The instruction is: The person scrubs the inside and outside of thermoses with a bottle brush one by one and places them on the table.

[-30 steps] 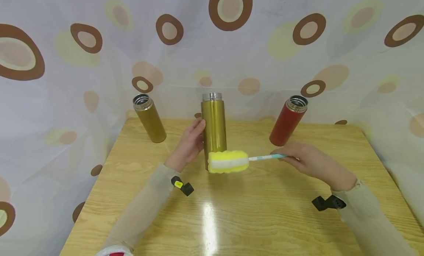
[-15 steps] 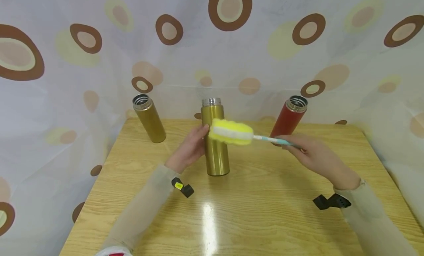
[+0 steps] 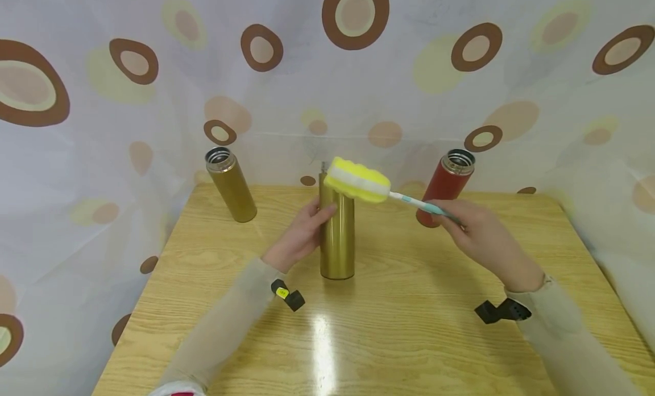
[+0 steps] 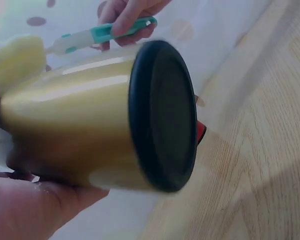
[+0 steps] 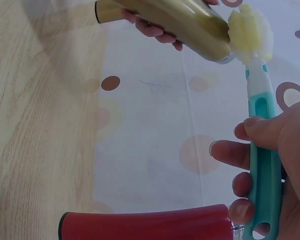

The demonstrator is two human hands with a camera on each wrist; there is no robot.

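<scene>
My left hand [image 3: 303, 232] grips a gold thermos flask [image 3: 338, 242] around its side, holding it upright above the table. Its black base [image 4: 165, 117] fills the middle of the left wrist view. In my right hand [image 3: 476, 231] is a bottle brush, held by its teal handle [image 5: 265, 185]. The brush's yellow and white sponge head [image 3: 358, 180] overlaps the flask's upper part in the head view and hides most of its steel neck. Seen from the right wrist, the sponge head is beside the flask's mouth end.
A second gold flask [image 3: 232, 185] stands uncapped at the back left of the wooden table [image 3: 409, 328]. At the back right is a red flask [image 3: 444, 185], also uncapped, partly behind my right hand. A patterned curtain [image 3: 389, 89] hangs behind the table.
The sponge head has risen from the flask's lower part to its neck, with my right hand moving up. My left hand and the flask have shifted slightly down and right in the head view.
</scene>
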